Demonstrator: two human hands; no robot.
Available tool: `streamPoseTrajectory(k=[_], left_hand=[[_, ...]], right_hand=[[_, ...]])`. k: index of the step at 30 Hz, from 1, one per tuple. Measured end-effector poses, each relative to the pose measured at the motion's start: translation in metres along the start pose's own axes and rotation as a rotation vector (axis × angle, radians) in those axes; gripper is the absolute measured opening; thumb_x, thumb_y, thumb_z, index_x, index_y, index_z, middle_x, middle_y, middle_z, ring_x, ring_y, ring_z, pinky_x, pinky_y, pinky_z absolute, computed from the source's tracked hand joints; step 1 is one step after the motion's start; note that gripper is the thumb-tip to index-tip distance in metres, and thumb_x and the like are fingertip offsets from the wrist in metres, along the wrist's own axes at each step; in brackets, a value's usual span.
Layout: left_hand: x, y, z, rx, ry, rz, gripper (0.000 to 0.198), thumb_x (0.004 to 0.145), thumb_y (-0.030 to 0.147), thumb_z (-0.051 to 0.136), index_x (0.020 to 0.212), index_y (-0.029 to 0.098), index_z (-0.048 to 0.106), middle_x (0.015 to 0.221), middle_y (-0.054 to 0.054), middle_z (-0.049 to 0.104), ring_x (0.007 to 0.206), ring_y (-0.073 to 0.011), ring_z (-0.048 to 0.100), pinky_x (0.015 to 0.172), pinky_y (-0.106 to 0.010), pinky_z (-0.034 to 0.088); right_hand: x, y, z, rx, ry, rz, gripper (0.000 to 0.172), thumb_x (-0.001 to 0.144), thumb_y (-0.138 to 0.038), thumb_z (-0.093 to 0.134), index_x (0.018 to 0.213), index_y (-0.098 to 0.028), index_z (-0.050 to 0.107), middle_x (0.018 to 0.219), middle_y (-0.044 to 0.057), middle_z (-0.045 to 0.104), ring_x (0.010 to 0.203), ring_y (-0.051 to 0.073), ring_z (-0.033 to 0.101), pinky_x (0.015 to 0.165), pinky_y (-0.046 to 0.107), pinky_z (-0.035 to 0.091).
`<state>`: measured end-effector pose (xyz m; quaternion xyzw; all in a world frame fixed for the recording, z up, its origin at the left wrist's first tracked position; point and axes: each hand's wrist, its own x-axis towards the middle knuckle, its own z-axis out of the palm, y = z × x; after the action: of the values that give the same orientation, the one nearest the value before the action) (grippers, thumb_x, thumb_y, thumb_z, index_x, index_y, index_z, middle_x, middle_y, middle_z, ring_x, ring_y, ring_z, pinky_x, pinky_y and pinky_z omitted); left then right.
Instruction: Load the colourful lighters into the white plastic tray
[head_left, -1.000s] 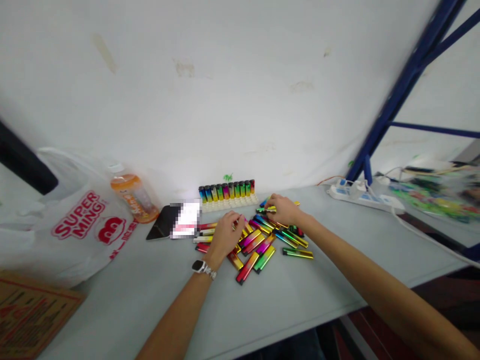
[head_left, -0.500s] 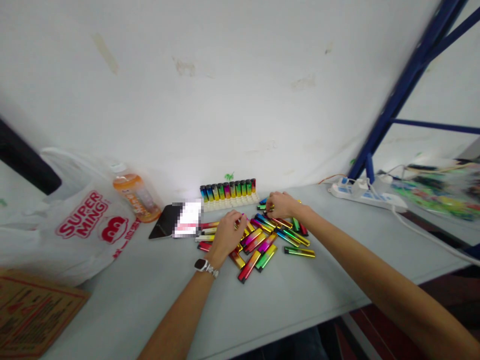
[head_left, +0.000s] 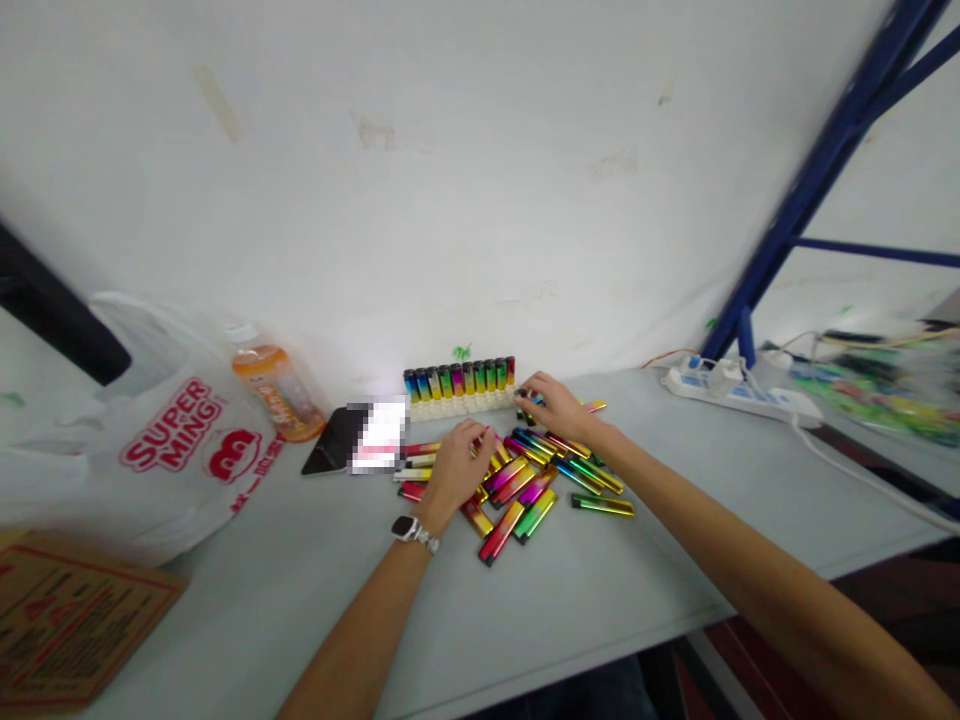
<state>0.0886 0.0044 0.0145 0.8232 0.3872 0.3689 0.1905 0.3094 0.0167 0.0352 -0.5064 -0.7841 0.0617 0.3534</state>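
Note:
A row of shiny coloured lighters stands upright in a white pegged rack against the wall. In front of it lies a loose pile of lighters in red, pink, green, blue and gold. My left hand, with a watch on its wrist, is closed over the pile's left side; a pink and gold lighter shows at its fingertips. Just beyond the rack's right end, my right hand pinches a dark-ended lighter, mostly hidden by the fingers.
Left of the rack are a dark tablet or phone, an orange drink bottle, a white plastic bag and a cardboard box. A power strip and blue metal frame stand at right.
My right hand has moved slightly up and left, from the pile's far edge towards the rack's right end. My left hand stays over the pile. The view has shifted slightly.

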Motion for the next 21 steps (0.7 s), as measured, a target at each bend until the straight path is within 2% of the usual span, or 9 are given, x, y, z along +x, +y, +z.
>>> streamPoseTrajectory(k=[2, 6, 9, 11, 13, 16, 21], left_hand=[[0.000, 0.000, 0.000, -0.011, 0.003, 0.005, 0.034, 0.096, 0.031, 0.042, 0.066, 0.018, 0.053, 0.073, -0.002, 0.056, 0.074, -0.0154, 0.054, 0.068, -0.028, 0.040], [0.000, -0.001, 0.000, -0.022, 0.001, 0.003, 0.034, 0.096, 0.031, 0.042, 0.069, 0.018, 0.057, 0.074, -0.002, 0.057, 0.074, -0.0156, 0.055, 0.068, -0.028, 0.040], [-0.001, -0.002, 0.000, -0.020, 0.008, 0.000, 0.034, 0.096, 0.032, 0.042, 0.067, 0.019, 0.054, 0.072, -0.002, 0.056, 0.072, -0.0154, 0.054, 0.066, -0.028, 0.040], [-0.002, -0.004, 0.001, -0.017, 0.014, 0.000, 0.033, 0.096, 0.031, 0.042, 0.066, 0.019, 0.052, 0.072, -0.001, 0.055, 0.071, -0.0150, 0.053, 0.066, -0.028, 0.040], [-0.002, -0.006, 0.001, -0.017, 0.020, -0.003, 0.032, 0.095, 0.029, 0.043, 0.067, 0.019, 0.052, 0.072, -0.001, 0.055, 0.070, -0.0146, 0.053, 0.066, -0.027, 0.039], [-0.002, -0.008, 0.002, -0.022, 0.036, -0.008, 0.032, 0.095, 0.029, 0.043, 0.066, 0.018, 0.051, 0.070, -0.001, 0.054, 0.069, -0.0141, 0.052, 0.065, -0.027, 0.038], [-0.001, -0.007, 0.002, -0.031, 0.036, -0.017, 0.035, 0.096, 0.031, 0.042, 0.065, 0.018, 0.050, 0.069, -0.001, 0.053, 0.069, -0.0138, 0.052, 0.066, -0.027, 0.038]], right_hand=[[0.001, -0.015, 0.005, 0.293, 0.129, 0.077, 0.027, 0.095, -0.043, 0.048, 0.096, -0.019, 0.060, 0.089, 0.006, 0.065, 0.085, 0.018, 0.060, 0.079, 0.031, 0.046], [0.001, -0.053, 0.023, 0.868, 0.216, 0.248, 0.037, 0.088, -0.058, 0.052, 0.104, -0.024, 0.051, 0.066, -0.004, 0.060, 0.056, 0.013, 0.056, 0.058, 0.025, 0.046], [0.001, -0.073, 0.039, 1.106, 0.272, 0.388, 0.041, 0.082, -0.063, 0.057, 0.099, -0.026, 0.051, 0.054, -0.011, 0.046, 0.038, 0.008, 0.038, 0.040, 0.019, 0.030], [0.002, -0.080, 0.048, 1.251, 0.290, 0.496, 0.043, 0.081, -0.066, 0.055, 0.089, -0.024, 0.053, 0.048, -0.012, 0.038, 0.034, 0.006, 0.025, 0.036, 0.018, 0.019], [0.001, -0.084, 0.053, 1.350, 0.270, 0.591, 0.050, 0.082, -0.069, 0.049, 0.073, -0.020, 0.053, 0.043, -0.011, 0.032, 0.033, 0.005, 0.019, 0.036, 0.020, 0.013], [-0.006, -0.086, 0.054, 1.399, 0.234, 0.655, 0.059, 0.082, -0.071, 0.045, 0.052, -0.019, 0.046, 0.036, -0.009, 0.025, 0.033, 0.005, 0.018, 0.037, 0.021, 0.011], [-0.021, -0.087, 0.056, 1.383, 0.162, 0.658, 0.063, 0.080, -0.074, 0.040, 0.046, -0.020, 0.041, 0.036, -0.009, 0.020, 0.034, 0.005, 0.015, 0.038, 0.021, 0.010]])
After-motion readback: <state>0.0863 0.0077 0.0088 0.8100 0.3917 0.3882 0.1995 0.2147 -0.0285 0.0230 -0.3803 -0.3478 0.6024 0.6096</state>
